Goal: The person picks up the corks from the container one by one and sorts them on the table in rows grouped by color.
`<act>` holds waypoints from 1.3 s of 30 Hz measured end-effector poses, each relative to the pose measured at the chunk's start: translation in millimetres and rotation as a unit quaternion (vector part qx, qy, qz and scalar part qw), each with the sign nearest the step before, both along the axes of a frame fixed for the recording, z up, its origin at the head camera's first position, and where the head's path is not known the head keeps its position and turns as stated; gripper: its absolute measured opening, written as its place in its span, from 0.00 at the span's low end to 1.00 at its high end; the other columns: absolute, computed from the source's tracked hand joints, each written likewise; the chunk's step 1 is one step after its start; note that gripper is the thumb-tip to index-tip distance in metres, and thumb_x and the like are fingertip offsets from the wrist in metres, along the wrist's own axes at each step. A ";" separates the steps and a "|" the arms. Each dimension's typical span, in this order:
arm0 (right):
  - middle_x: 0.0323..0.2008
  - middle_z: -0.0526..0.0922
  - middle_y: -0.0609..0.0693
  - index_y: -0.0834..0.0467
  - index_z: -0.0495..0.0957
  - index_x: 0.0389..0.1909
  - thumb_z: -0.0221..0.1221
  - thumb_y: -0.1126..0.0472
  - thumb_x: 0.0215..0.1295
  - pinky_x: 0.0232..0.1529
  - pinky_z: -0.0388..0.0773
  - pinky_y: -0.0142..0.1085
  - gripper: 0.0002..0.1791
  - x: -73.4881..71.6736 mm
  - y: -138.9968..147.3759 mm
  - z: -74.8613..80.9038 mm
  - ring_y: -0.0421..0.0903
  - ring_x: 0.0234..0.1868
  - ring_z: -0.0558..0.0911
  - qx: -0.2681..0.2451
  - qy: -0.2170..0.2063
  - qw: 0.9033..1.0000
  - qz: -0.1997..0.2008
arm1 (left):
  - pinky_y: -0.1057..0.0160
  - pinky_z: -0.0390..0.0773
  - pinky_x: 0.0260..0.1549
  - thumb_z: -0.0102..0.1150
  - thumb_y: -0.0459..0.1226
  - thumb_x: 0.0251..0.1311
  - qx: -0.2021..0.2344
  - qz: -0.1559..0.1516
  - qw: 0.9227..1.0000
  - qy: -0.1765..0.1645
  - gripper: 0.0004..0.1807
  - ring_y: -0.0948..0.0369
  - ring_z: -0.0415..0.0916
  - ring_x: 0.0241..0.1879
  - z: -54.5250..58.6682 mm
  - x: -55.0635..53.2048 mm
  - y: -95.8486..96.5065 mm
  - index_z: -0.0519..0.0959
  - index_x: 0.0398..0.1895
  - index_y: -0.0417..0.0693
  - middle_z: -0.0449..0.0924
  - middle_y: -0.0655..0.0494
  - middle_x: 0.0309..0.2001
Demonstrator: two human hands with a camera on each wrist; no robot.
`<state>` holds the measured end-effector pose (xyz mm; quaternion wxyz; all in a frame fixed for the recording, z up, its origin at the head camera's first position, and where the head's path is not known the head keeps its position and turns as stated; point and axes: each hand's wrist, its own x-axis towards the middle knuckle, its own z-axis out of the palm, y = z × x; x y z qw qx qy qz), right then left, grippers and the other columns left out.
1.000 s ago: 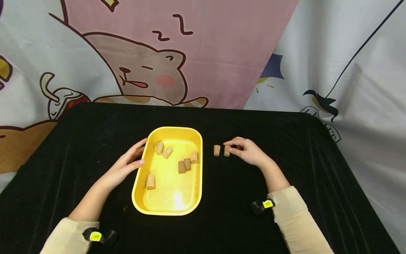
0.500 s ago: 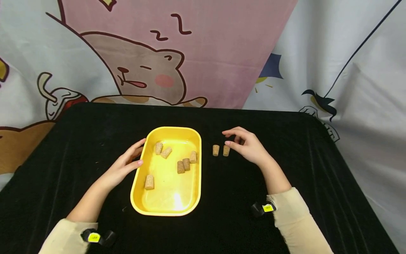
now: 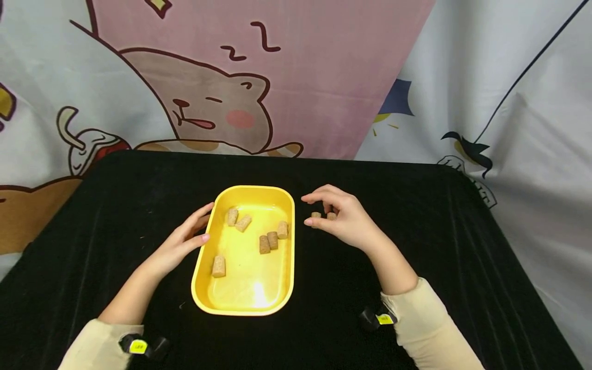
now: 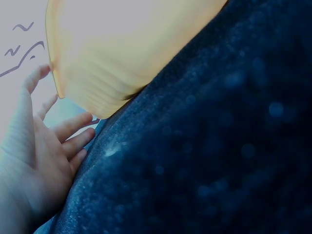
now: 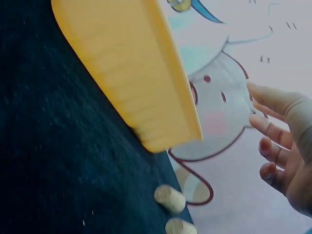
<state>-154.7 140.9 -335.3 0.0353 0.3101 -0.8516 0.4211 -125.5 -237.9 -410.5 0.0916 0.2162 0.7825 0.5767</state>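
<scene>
A yellow plastic tray [image 3: 231, 310] stands on the black cloth, holding several small tapered corks; one cork [image 3: 219, 266] lies apart near its left wall. My left hand [image 3: 178, 246] is at the tray's left side, fingertips and thumb right at the rim, fingers relaxed. To the right of the tray, two corks [image 5: 169, 198] stand side by side on the cloth. Above them is my right hand [image 3: 349, 221], thumb and index finger spread apart with nothing between them. In the head view its thumb partly covers both corks.
Black cloth [image 3: 333, 313] covers the table. A cartoon-printed curtain [image 3: 324, 77] hangs behind it. Each wrist wears a black strap camera [image 3: 376, 318] with a yellow label, over a beige sleeve [image 3: 432, 324].
My right hand has let go of the right-hand cork, lifted off it, and moved left over both standing corks. The left hand and tray have stayed in place.
</scene>
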 end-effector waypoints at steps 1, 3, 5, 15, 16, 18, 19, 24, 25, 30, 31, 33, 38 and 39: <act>0.44 0.78 0.46 0.54 0.80 0.50 0.70 0.58 0.54 0.25 0.71 0.35 0.21 1.5 -3.6 1.6 0.48 0.32 0.71 0.008 0.003 1.000 0.006 | 0.64 0.69 0.52 0.44 0.32 0.70 0.001 0.001 1.000 -0.001 0.33 0.39 0.55 0.66 -0.4 -0.1 -0.1 0.47 0.76 0.49 0.57 0.35 0.69; 0.45 0.78 0.46 0.56 0.80 0.50 0.71 0.57 0.52 0.27 0.73 0.37 0.23 4.1 -10.7 4.6 0.47 0.33 0.72 0.023 0.010 1.000 0.017 | 0.65 0.69 0.52 0.44 0.32 0.70 0.001 0.002 1.000 -0.002 0.34 0.40 0.56 0.66 -0.9 -0.2 -0.2 0.47 0.76 0.50 0.57 0.35 0.69; 0.45 0.77 0.45 0.56 0.80 0.50 0.72 0.56 0.51 0.30 0.75 0.38 0.24 5.9 -17.7 7.0 0.45 0.35 0.72 0.045 0.021 0.998 0.025 | 0.66 0.69 0.52 0.44 0.32 0.70 0.000 0.003 1.000 -0.005 0.34 0.40 0.56 0.65 -0.7 0.0 -0.1 0.47 0.76 0.50 0.57 0.35 0.69; 0.51 0.77 0.43 0.50 0.81 0.50 0.73 0.53 0.49 0.44 0.71 0.36 0.24 4.9 -48.6 9.7 0.41 0.46 0.70 0.164 0.017 0.985 0.050 | 0.66 0.69 0.52 0.44 0.32 0.70 0.004 0.000 1.000 -0.002 0.34 0.39 0.56 0.66 -2.0 -0.8 -0.6 0.47 0.76 0.50 0.56 0.35 0.69; 0.51 0.78 0.43 0.50 0.81 0.49 0.73 0.53 0.49 0.44 0.70 0.36 0.24 3.9 -50.9 9.2 0.41 0.45 0.70 0.170 0.019 0.984 0.056 | 0.67 0.69 0.51 0.44 0.32 0.70 0.006 0.000 1.000 -0.002 0.34 0.39 0.56 0.66 -2.0 -1.0 -0.5 0.47 0.76 0.50 0.56 0.35 0.69; 0.50 0.78 0.43 0.51 0.82 0.49 0.73 0.53 0.49 0.44 0.68 0.36 0.23 1.5 -55.2 7.3 0.41 0.45 0.70 0.182 0.026 0.980 0.070 | 0.67 0.69 0.51 0.44 0.33 0.70 0.007 0.000 1.000 -0.004 0.34 0.40 0.56 0.65 -2.4 -1.5 -0.5 0.47 0.76 0.51 0.56 0.35 0.69; 0.49 0.79 0.43 0.51 0.82 0.48 0.73 0.53 0.49 0.45 0.67 0.36 0.23 0.1 -57.2 6.2 0.41 0.45 0.70 0.189 0.032 0.978 0.076 | 0.67 0.69 0.51 0.44 0.33 0.70 0.006 0.000 1.000 -0.005 0.34 0.40 0.56 0.65 -2.2 -1.6 -0.4 0.47 0.76 0.51 0.57 0.35 0.69; 0.47 0.79 0.42 0.50 0.82 0.47 0.73 0.51 0.49 0.49 0.64 0.37 0.23 -4.8 -67.6 3.2 0.42 0.47 0.69 0.236 0.051 0.967 0.087 | 0.67 0.69 0.51 0.44 0.33 0.70 0.005 0.001 1.000 -0.003 0.34 0.39 0.56 0.65 -2.4 -1.9 -1.1 0.47 0.76 0.50 0.57 0.35 0.69; 0.46 0.79 0.42 0.50 0.83 0.47 0.73 0.50 0.49 0.49 0.63 0.37 0.23 -5.1 -69.9 3.0 0.42 0.47 0.68 0.248 0.052 0.964 0.086 | 0.67 0.69 0.51 0.44 0.32 0.70 0.006 0.001 1.000 -0.001 0.34 0.39 0.56 0.65 -2.2 -1.8 -1.2 0.47 0.76 0.50 0.57 0.35 0.69; 0.45 0.80 0.44 0.50 0.83 0.45 0.73 0.51 0.48 0.45 0.61 0.38 0.21 -5.0 -80.3 -0.3 0.43 0.46 0.66 0.300 0.056 0.949 0.077 | 0.67 0.69 0.52 0.44 0.32 0.70 0.006 0.000 1.000 0.003 0.34 0.38 0.55 0.66 -2.3 -2.2 -1.6 0.47 0.76 0.49 0.56 0.35 0.69; 0.44 0.80 0.44 0.50 0.83 0.45 0.73 0.51 0.48 0.44 0.61 0.38 0.21 -4.8 -81.9 -1.2 0.43 0.45 0.65 0.308 0.058 0.947 0.075 | 0.67 0.69 0.52 0.44 0.32 0.70 0.006 0.001 1.000 0.001 0.34 0.39 0.55 0.66 -2.4 -2.2 -1.6 0.47 0.76 0.50 0.56 0.35 0.69; 0.43 0.80 0.44 0.49 0.83 0.45 0.72 0.50 0.48 0.44 0.60 0.37 0.21 -4.1 -84.3 -2.8 0.44 0.45 0.65 0.322 0.060 0.942 0.070 | 0.67 0.69 0.52 0.44 0.32 0.70 0.005 0.002 1.000 -0.002 0.34 0.39 0.55 0.66 -2.7 -2.3 -1.4 0.47 0.76 0.50 0.56 0.35 0.69; 0.41 0.78 0.42 0.47 0.83 0.44 0.72 0.49 0.48 0.43 0.59 0.38 0.21 -1.9 -88.4 -4.6 0.44 0.43 0.65 0.352 0.066 0.932 0.053 | 0.62 0.69 0.53 0.44 0.33 0.70 0.001 0.002 1.000 -0.005 0.34 0.40 0.55 0.66 -1.7 -2.2 -0.5 0.47 0.76 0.51 0.56 0.35 0.69; 0.40 0.78 0.42 0.47 0.83 0.44 0.73 0.48 0.48 0.43 0.59 0.38 0.21 -1.4 -89.0 -4.6 0.44 0.43 0.65 0.358 0.069 0.930 0.050 | 0.60 0.69 0.53 0.44 0.33 0.70 0.000 0.002 1.000 -0.005 0.33 0.40 0.55 0.66 -1.3 -2.1 -0.3 0.47 0.76 0.51 0.56 0.35 0.69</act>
